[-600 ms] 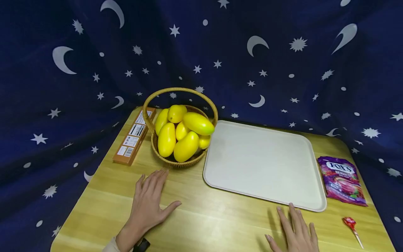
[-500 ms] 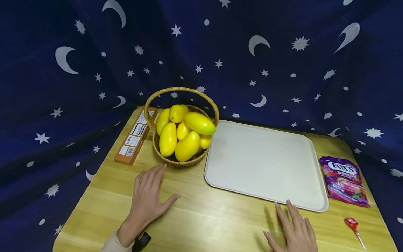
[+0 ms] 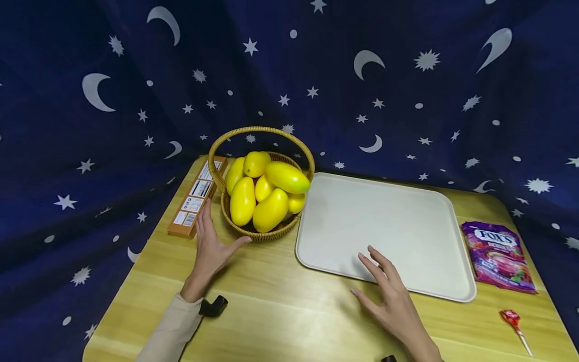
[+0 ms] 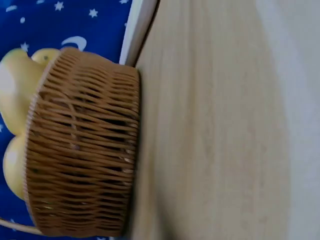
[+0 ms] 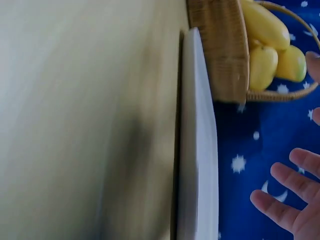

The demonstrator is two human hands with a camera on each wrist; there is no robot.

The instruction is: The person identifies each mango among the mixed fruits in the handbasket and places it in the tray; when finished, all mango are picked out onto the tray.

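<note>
A wicker basket [image 3: 260, 235] with a tall arched handle holds several yellow mangoes [image 3: 270, 211]. In the head view my left hand [image 3: 212, 250] is at the basket's near left side, fingers stretched toward the gap between basket and box, thumb spread below the rim. It holds nothing. My right hand [image 3: 389, 296] hovers over the near edge of a white tray [image 3: 375, 226], fingers spread and holding nothing. In the right wrist view the fingers [image 5: 295, 182] of that hand show spread apart. The left wrist view shows the basket's woven side [image 4: 85, 145] but no hand.
A long orange-brown box [image 3: 194, 201] with white labels lies left of the basket. Right of the tray lies a purple candy bag [image 3: 499, 256], with a red lollipop [image 3: 512, 318] nearer the front. A dark blue star-patterned cloth [image 3: 334, 75] hangs behind the wooden table [image 3: 280, 311].
My left hand has moved forward, up to the basket's left side. My right hand has risen and moved forward and left, over the tray's near edge. The basket and tray stay put.
</note>
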